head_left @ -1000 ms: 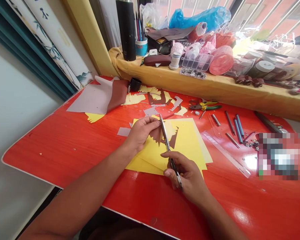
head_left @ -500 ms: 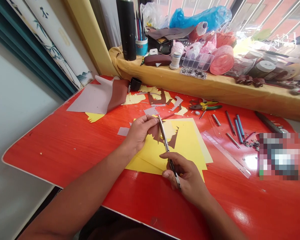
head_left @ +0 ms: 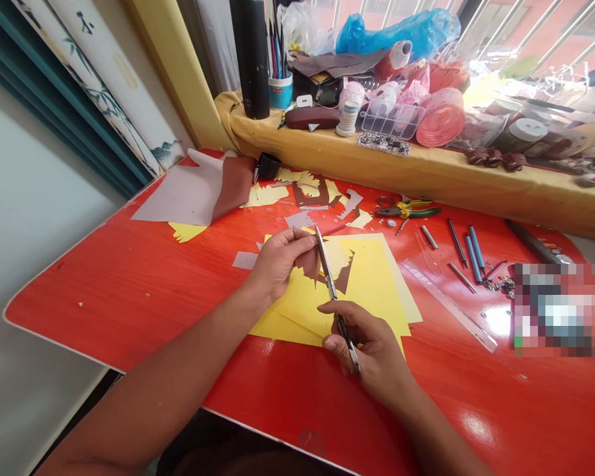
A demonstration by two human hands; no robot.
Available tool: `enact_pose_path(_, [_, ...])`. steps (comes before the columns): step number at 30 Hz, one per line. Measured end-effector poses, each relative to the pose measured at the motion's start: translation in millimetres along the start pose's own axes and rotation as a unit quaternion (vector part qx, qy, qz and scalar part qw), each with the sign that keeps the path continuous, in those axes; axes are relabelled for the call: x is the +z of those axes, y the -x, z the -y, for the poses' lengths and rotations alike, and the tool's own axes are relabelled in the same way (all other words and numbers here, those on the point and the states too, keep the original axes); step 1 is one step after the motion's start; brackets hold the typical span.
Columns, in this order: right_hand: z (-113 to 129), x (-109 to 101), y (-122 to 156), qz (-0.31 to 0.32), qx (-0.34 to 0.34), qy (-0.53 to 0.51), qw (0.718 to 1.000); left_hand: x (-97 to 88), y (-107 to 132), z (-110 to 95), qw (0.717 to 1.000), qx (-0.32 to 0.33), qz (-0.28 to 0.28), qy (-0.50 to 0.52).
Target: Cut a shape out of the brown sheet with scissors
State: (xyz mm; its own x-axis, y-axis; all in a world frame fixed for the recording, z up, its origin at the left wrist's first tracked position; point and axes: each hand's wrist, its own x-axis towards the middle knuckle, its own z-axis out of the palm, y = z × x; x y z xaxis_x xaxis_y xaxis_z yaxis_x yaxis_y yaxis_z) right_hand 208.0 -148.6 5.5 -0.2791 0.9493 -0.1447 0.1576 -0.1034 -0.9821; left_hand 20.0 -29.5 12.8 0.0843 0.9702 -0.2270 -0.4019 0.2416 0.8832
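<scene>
My left hand (head_left: 276, 266) pinches a small brown piece (head_left: 309, 262) of sheet material, thin like leather or card. A narrow tip of it hangs below the fingers. In my right hand (head_left: 377, 350) is a pair of scissors (head_left: 326, 261), seen edge-on and pointing away from me. The blades run right beside the brown piece, close to my left fingertips; whether they are parted cannot be made out. Under both hands lies a yellow sheet (head_left: 287, 327), with a dark brown cut-out scrap (head_left: 346, 280) and a pale yellow scrap (head_left: 338, 254) on it.
Pliers (head_left: 409, 210), several pens (head_left: 473, 254) and a clear ruler (head_left: 451, 307) lie to the right on the red table (head_left: 129, 297). Cut scraps (head_left: 310, 192) are scattered at the back. A large folded sheet (head_left: 183, 195) rests at left. Behind, a crowded ledge (head_left: 302, 142) bounds the table.
Almost nothing differs. The scissors and the brown piece have shifted very slightly; both hands keep their hold.
</scene>
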Motion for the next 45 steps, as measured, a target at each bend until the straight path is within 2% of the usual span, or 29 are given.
enact_pose_path(10, [0.2, 1.2, 0.8, 0.015, -0.006, -0.011, 1.000, -0.2, -0.6, -1.8, 0.998, -0.001, -0.027, 0.050])
enact_pose_path(17, [1.5, 1.2, 0.6, 0.012, 0.000, -0.008, 1.000, 0.0, -0.5, -1.0, 0.999, 0.001, 0.005, 0.039])
enact_pose_path(21, [0.9, 0.8, 0.2, 0.002, -0.002, -0.001, 1.000, 1.0, 1.1, -0.3, 0.999, -0.021, 0.034, 0.036])
enact_pose_path(29, [1.6, 1.6, 0.4, 0.001, -0.003, -0.012, 1.000, -1.6, -1.4, 0.7, 0.997, -0.051, 0.021, 0.058])
enact_pose_path(37, [-0.3, 0.5, 0.2, 0.000, -0.007, -0.017, 1.000, -1.3, 0.1, -1.3, 0.995, -0.062, 0.047, 0.061])
enact_pose_path(45, [-2.0, 0.2, 1.3, -0.003, -0.008, 0.003, 1.000, -1.8, 0.4, -1.0, 0.995, -0.068, 0.046, 0.057])
